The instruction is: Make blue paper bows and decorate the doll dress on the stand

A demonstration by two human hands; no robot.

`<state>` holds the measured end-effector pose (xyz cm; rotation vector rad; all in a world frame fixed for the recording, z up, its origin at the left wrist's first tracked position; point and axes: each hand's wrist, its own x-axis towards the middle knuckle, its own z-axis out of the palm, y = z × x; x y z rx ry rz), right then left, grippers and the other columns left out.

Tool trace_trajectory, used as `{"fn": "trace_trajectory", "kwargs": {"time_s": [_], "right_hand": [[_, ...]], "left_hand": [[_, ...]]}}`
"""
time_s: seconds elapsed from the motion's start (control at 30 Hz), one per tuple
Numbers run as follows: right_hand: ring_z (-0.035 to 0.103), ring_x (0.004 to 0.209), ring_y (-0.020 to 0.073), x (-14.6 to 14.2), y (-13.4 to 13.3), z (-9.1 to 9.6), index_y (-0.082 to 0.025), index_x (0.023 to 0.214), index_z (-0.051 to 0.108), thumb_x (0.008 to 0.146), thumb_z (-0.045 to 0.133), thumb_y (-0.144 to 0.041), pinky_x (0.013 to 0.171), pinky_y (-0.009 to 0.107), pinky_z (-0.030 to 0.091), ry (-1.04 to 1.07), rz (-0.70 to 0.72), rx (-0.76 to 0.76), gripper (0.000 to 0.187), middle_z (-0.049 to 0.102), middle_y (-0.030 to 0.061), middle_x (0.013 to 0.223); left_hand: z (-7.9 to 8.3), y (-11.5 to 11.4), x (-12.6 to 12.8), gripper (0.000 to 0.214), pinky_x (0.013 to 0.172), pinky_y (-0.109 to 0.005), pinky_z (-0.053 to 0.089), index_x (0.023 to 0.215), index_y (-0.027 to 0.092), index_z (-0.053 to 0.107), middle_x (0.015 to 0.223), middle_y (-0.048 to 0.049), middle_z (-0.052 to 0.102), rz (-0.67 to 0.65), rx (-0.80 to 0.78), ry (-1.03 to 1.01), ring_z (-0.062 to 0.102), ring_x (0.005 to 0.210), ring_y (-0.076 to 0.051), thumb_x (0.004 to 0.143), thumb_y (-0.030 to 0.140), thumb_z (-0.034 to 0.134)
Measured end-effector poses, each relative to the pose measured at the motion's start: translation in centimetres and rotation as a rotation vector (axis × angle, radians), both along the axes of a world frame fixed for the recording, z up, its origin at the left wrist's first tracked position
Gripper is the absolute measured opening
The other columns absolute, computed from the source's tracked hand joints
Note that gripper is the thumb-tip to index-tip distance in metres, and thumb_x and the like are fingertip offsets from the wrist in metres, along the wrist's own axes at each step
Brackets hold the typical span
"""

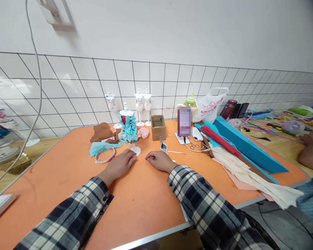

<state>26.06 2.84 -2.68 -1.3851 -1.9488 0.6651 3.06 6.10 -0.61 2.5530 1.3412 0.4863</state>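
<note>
My left hand [121, 164] rests on the orange table [67, 180], fingers curled down, with its fingertips next to the round white base [135, 150] of a small mannequin stand. That mannequin [127, 127] wears a teal ruffled paper dress. My right hand [158, 160] lies on the table a little to the right, fingers loosely closed; I cannot make out anything in it. Both sleeves are plaid.
Brown paper scraps [103, 132], a tape ring [104, 154], three bare white mannequins [143, 106], a small cardboard box [158, 127], a phone on a stand [184, 121], scissors [193, 145], teal, red and cream paper sheets [240, 149]. Another person's hand [311, 147] is at the right.
</note>
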Motion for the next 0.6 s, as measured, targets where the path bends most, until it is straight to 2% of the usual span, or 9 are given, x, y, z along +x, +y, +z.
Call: {"fn": "trace_trajectory", "kwargs": {"time_s": [0.1, 0.2, 0.27, 0.33, 0.47, 0.53, 0.6], "right_hand": [[0.058, 0.063, 0.0123, 0.0, 0.0, -0.2, -0.024, 0.085, 0.074, 0.078, 0.060, -0.018, 0.061, 0.023, 0.039, 0.056, -0.001, -0.007, 0.017, 0.067, -0.0028, 0.067], [0.056, 0.063, 0.0124, -0.4, 0.3, -0.4, -0.024, 0.082, 0.073, 0.075, 0.061, -0.017, 0.062, 0.024, 0.040, 0.154, -0.038, -0.010, 0.015, 0.065, -0.0025, 0.067], [0.056, 0.068, 0.0129, -1.1, 0.8, -0.4, -0.022, 0.086, 0.072, 0.075, 0.060, -0.018, 0.066, 0.025, 0.042, 0.252, -0.099, -0.002, 0.017, 0.066, -0.0005, 0.074], [0.056, 0.073, 0.0129, -2.0, 1.6, -0.3, -0.021, 0.099, 0.069, 0.077, 0.057, -0.019, 0.067, 0.025, 0.044, 0.374, -0.155, -0.006, 0.026, 0.066, 0.0023, 0.087], [0.060, 0.073, 0.0118, -4.3, 2.9, 0.3, -0.023, 0.123, 0.055, 0.080, 0.051, -0.021, 0.055, 0.022, 0.048, 0.619, -0.105, -0.089, 0.043, 0.066, 0.0057, 0.106], [0.063, 0.078, 0.0122, -5.3, 3.3, 0.6, -0.025, 0.126, 0.049, 0.076, 0.058, -0.022, 0.054, 0.020, 0.049, 0.821, -0.008, -0.172, 0.051, 0.065, 0.0050, 0.112], [0.064, 0.080, 0.0126, -5.9, 3.4, 1.0, -0.028, 0.125, 0.047, 0.069, 0.068, -0.022, 0.054, 0.019, 0.049, 1.108, 0.099, -0.295, 0.060, 0.066, 0.0023, 0.110]], "left_hand": [[-0.1, 0.2, 0.5, 0.033, 0.075, -0.032, 0.046, 0.107, 0.021, 0.065, 0.105, -0.0078, 0.068, 0.165, 0.009, -0.079, 0.065, 0.092, -0.024, 0.088, 0.041, 0.048], [-0.3, 0.7, 1.0, 0.032, 0.066, -0.031, 0.044, 0.099, 0.020, 0.065, 0.090, -0.0067, 0.070, 0.273, 0.018, -0.122, 0.065, 0.081, -0.024, 0.085, 0.045, 0.051], [-0.5, 1.2, 1.4, 0.036, 0.061, -0.030, 0.042, 0.090, 0.017, 0.065, 0.082, -0.0076, 0.069, 0.354, 0.019, -0.152, 0.064, 0.074, -0.024, 0.083, 0.050, 0.053], [-0.6, 1.7, 1.6, 0.039, 0.059, -0.030, 0.041, 0.088, 0.015, 0.064, 0.081, -0.0101, 0.069, 0.420, 0.014, -0.182, 0.064, 0.072, -0.024, 0.082, 0.052, 0.053], [-0.8, 2.2, 1.6, 0.038, 0.061, -0.028, 0.042, 0.097, 0.016, 0.066, 0.087, -0.0093, 0.072, 0.398, -0.026, -0.204, 0.066, 0.077, -0.023, 0.084, 0.048, 0.048], [-0.9, 2.2, 1.5, 0.036, 0.061, -0.028, 0.041, 0.097, 0.020, 0.068, 0.084, -0.0069, 0.073, 0.368, -0.039, -0.193, 0.066, 0.078, -0.023, 0.085, 0.046, 0.046], [-1.0, 2.1, 1.4, 0.035, 0.061, -0.027, 0.040, 0.096, 0.021, 0.069, 0.081, -0.0059, 0.073, 0.355, -0.044, -0.180, 0.066, 0.077, -0.024, 0.085, 0.044, 0.045]]}}
